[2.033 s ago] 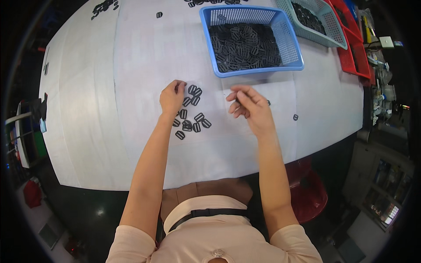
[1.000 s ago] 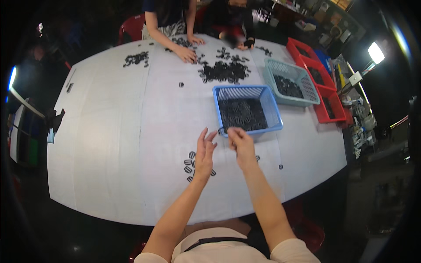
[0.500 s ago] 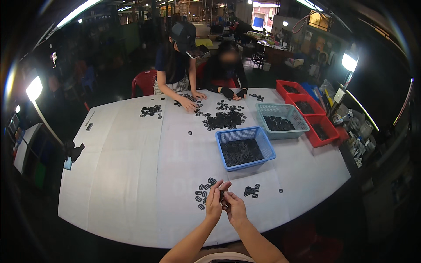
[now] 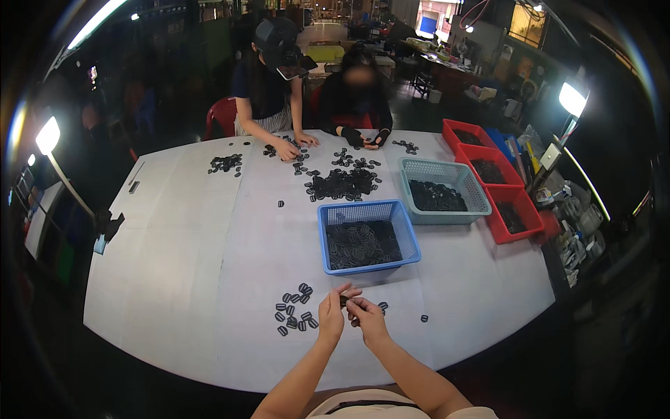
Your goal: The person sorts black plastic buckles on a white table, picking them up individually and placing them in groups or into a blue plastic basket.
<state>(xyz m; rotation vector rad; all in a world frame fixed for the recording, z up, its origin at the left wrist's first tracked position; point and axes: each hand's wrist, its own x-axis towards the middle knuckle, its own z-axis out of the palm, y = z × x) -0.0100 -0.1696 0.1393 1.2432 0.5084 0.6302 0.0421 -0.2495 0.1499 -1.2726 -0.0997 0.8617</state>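
Note:
Above the near part of the table, my left hand (image 4: 332,315) is cupped round small black slotted buckles (image 4: 343,301); their number is hidden by the fingers. My right hand (image 4: 368,320) meets it, with thumb and fingers pinched on a black buckle at the left fingertips. To the left of my hands lies a loose scatter of buckles (image 4: 290,310), flat and apart from the fingers. Just beyond my right hand a few more buckles (image 4: 382,306) show, partly covered by it. One single buckle (image 4: 424,318) lies farther right.
A blue basket (image 4: 370,267) of buckles stands beyond my hands. Behind it to the right are a pale green basket (image 4: 447,218) and several red bins (image 4: 517,232). Across the white table (image 4: 160,279), two people sort near a big buckle heap (image 4: 342,184). Lamps stand at both sides.
My view has shifted, so the table contents appear displaced. My hands stay together, with the fingers slightly rearranged round the buckles. The small group at right is now mostly behind my right hand.

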